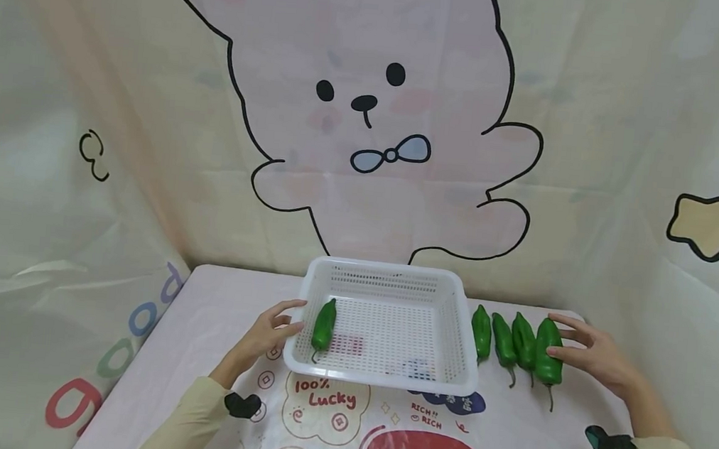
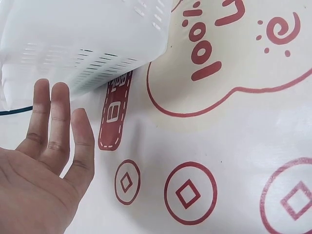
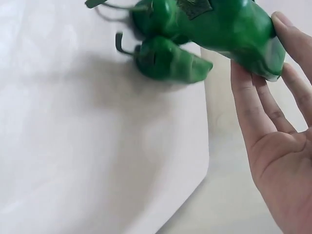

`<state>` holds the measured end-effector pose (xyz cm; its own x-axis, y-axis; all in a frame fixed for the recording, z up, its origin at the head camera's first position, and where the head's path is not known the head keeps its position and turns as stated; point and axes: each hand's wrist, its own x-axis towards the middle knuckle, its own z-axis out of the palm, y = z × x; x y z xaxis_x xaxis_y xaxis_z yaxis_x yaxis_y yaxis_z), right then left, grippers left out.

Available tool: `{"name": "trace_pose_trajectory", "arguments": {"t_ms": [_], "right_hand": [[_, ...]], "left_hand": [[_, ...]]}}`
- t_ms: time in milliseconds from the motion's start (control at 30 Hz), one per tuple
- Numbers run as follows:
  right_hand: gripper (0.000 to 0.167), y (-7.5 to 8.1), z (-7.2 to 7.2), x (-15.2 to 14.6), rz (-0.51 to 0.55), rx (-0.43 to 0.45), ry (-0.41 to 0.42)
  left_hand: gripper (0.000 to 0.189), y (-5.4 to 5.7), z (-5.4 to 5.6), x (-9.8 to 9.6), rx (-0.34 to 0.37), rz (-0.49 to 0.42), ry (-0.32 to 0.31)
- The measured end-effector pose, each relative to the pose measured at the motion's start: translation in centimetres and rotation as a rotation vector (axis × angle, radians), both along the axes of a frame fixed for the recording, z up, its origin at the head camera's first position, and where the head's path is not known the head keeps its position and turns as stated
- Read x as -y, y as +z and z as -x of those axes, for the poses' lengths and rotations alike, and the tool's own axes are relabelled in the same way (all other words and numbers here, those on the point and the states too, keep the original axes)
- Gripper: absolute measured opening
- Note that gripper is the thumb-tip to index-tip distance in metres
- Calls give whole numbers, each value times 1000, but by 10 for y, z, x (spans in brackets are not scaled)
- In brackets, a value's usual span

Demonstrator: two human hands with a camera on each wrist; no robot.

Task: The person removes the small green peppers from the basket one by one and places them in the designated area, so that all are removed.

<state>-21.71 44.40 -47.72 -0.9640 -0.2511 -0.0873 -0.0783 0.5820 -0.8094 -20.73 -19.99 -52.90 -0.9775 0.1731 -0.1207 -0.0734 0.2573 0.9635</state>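
My right hand (image 1: 601,356) pinches the rightmost green pepper (image 1: 549,351) between thumb and fingers; the right wrist view shows the held pepper (image 3: 243,36) gripped near its stemless end, seemingly raised off the table. Three more green peppers (image 1: 505,341) lie in a row just left of it, stems pointing toward me. A white perforated plastic basket (image 1: 378,377) stands at the middle of the table, with one green pepper (image 1: 324,325) inside along its left wall. Beside the basket's left rim is my left hand (image 1: 262,337), fingers extended. In the left wrist view those fingers (image 2: 59,117) are close to the basket's side; contact is unclear.
A white printed cloth (image 1: 232,356) with red lettering covers the table. The table's back edge meets a hanging curtain (image 1: 368,204) with a cartoon animal on it. More curtain (image 1: 677,338) hangs at the right side, near my right hand.
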Motion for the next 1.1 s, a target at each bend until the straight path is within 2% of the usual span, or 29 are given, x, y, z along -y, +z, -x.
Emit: {"name": "trace_pose_trajectory", "arguments": {"t_ms": [367,567,867,1100], "right_hand": [[74,-15,16,-27,-88,61,-17],[75,-26,26,-34,-79,85,-15],[76,-41,31,-39,-37,109,-71],[79,-47,37,-32,-71,84,-91]], "left_hand": [[55,1,-1,0,16,-16,-1],[55,1,0,0,19,-13,6],[56,-1,2,-1,9,-14,-16],[56,-4,3,2,14,-10,-16]]}}
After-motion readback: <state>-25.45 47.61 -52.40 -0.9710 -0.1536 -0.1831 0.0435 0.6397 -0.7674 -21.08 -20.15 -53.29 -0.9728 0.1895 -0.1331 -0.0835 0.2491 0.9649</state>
